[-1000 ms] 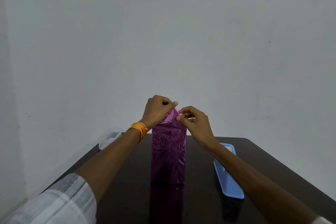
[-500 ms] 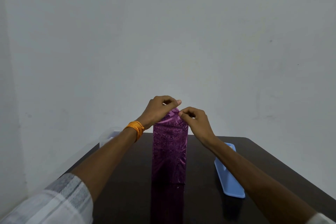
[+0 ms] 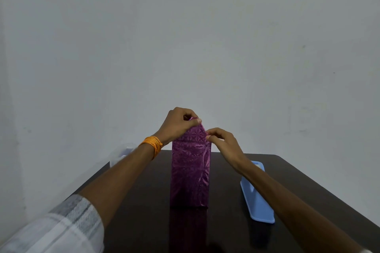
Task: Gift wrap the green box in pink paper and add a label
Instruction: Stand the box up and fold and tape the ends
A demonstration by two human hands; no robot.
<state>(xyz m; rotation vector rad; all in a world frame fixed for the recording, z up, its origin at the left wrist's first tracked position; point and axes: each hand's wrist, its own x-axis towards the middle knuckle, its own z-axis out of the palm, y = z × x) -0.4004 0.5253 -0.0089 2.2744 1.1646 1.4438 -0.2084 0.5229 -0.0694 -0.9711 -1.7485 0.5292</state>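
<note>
A tall box covered in shiny pink patterned paper (image 3: 190,172) stands upright on the dark table (image 3: 144,222). No green shows; the box itself is hidden under the paper. My left hand (image 3: 177,124), with an orange band at the wrist, pinches the paper flap at the top of the box between thumb and fingers. My right hand (image 3: 223,142) pinches the paper's upper right edge just below that. No label is in view.
A light blue tray (image 3: 257,201) lies on the table to the right, partly under my right forearm. A clear plastic container (image 3: 121,153) sits at the table's far left edge. A plain white wall stands close behind.
My left hand has lifted the top flap slightly higher and my right hand has slid down to the paper's right edge. The box stays upright in the same spot.
</note>
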